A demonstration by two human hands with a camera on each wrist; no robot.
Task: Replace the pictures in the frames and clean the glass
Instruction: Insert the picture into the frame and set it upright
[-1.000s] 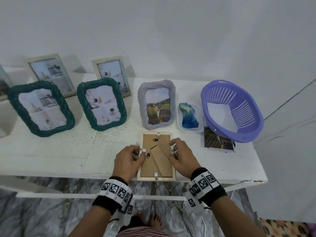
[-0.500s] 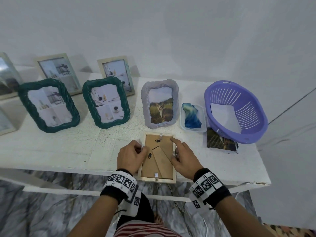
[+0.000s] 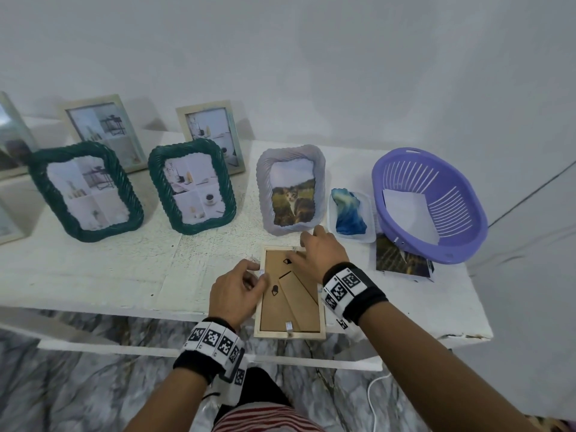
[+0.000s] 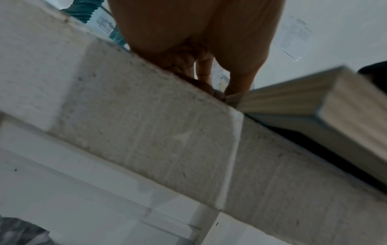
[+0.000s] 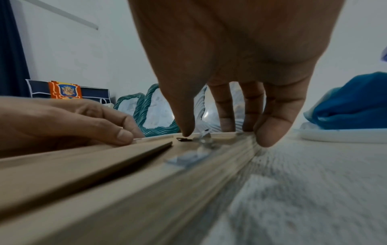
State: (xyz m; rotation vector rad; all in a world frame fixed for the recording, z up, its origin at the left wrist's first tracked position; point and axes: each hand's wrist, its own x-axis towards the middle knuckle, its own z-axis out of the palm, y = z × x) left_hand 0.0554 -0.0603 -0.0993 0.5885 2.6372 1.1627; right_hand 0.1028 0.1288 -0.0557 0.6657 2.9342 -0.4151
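Face-down wooden frame (image 3: 291,294) lay on the worktop (image 3: 124,269); left hand (image 3: 233,294) pinched its side tab, right hand (image 3: 321,257) rested loose-fingered on top.

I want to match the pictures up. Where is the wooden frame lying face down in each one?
Head: the wooden frame lies low in the middle, between both hands.
Left wrist: its pale side juts in from the right.
Right wrist: its back fills the lower left.
Shared landmark: the green rope frame.
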